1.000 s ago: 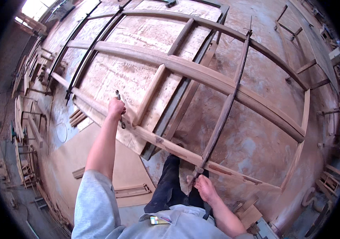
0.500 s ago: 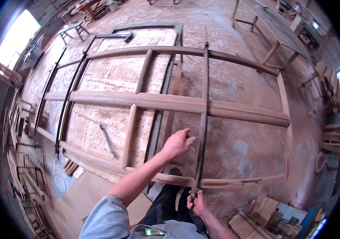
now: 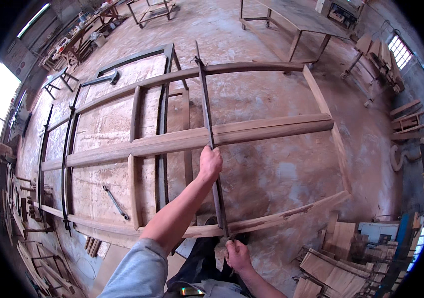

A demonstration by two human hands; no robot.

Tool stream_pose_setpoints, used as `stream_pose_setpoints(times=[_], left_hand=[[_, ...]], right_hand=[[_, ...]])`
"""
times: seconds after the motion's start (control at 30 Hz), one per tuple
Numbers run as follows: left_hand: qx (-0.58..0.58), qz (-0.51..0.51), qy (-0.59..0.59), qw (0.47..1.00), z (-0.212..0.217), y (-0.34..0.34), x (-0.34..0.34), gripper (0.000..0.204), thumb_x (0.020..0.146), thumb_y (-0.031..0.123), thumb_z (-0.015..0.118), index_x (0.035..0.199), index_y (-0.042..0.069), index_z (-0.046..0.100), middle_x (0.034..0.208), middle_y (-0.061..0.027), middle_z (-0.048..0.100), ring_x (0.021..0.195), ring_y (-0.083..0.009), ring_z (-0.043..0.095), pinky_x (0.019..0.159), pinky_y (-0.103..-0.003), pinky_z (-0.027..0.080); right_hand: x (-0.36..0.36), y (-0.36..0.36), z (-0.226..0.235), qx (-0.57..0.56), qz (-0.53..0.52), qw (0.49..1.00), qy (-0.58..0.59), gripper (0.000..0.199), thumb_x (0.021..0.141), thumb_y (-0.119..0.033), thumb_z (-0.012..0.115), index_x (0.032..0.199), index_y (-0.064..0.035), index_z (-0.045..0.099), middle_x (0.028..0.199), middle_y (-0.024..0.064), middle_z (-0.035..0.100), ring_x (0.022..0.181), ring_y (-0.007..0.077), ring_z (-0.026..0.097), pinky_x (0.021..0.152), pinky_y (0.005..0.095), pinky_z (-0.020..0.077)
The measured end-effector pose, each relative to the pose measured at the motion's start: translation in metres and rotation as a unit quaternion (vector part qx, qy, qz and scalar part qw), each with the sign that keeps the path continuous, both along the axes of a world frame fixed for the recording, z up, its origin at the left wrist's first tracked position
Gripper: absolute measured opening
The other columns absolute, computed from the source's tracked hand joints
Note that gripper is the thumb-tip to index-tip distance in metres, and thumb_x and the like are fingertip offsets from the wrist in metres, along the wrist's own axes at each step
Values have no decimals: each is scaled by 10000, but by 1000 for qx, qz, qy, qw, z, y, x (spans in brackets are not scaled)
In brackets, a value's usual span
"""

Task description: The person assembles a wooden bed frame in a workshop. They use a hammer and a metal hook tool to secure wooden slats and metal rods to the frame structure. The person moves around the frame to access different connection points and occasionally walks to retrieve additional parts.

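Note:
A long dark bar clamp (image 3: 205, 102) lies across a large wooden frame (image 3: 271, 130), from its far rail to its near rail. My left hand (image 3: 211, 162) is wrapped round the bar just on the near side of the frame's middle rail. At the near end, beyond the near rail, my right hand (image 3: 238, 255) is closed round the clamp's end; its fingers partly hide what they grip. Two more bar clamps, one of them a black clamp (image 3: 67, 164), span the frame's left part. The frame rests partly on a workbench (image 3: 105, 179).
A hammer (image 3: 103, 79) lies at the bench's far edge, and a wrench (image 3: 116, 202) lies on the board inside the frame. Wood offcuts (image 3: 331, 268) are piled at the lower right. Another table (image 3: 296, 20) stands at the far right.
My left hand has gone from open above the frame to gripping the clamp bar. My view has turned, so the frame appears shifted left. My right hand stays at the clamp's near end.

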State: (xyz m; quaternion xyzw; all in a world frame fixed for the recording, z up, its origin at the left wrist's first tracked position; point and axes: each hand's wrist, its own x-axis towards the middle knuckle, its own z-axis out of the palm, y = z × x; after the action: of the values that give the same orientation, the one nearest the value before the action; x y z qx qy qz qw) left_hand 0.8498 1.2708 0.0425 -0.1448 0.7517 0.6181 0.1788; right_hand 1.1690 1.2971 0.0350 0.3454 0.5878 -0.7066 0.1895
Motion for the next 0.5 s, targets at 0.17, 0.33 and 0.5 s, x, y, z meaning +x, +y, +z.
stream_pose_setpoints(times=[0.17,0.33,0.5], left_hand=[[130,-6,2,992,25,6,1,207,946,247,506,832,80,465,607,-8,457,432,-124,415,381,-293,334],[341,-79,-31,936,75,37,17,225,983,313,474,961,89,481,622,-15,455,416,-130,403,370,-275,334],[484,-169,-102,853,84,93,64,250,993,350,443,965,103,469,546,-21,434,368,-148,400,353,-289,350]], right_hand=[[1,-12,-18,147,-37,978,141,307,908,-328,616,817,-36,586,689,55,606,597,141,569,542,293,433],[-3,32,0,-188,-49,981,-8,226,909,-269,621,1014,-69,622,774,73,649,660,138,599,441,219,431],[27,69,41,-301,-161,939,50,277,934,-115,554,1200,-57,503,830,89,638,639,131,586,453,236,431]])
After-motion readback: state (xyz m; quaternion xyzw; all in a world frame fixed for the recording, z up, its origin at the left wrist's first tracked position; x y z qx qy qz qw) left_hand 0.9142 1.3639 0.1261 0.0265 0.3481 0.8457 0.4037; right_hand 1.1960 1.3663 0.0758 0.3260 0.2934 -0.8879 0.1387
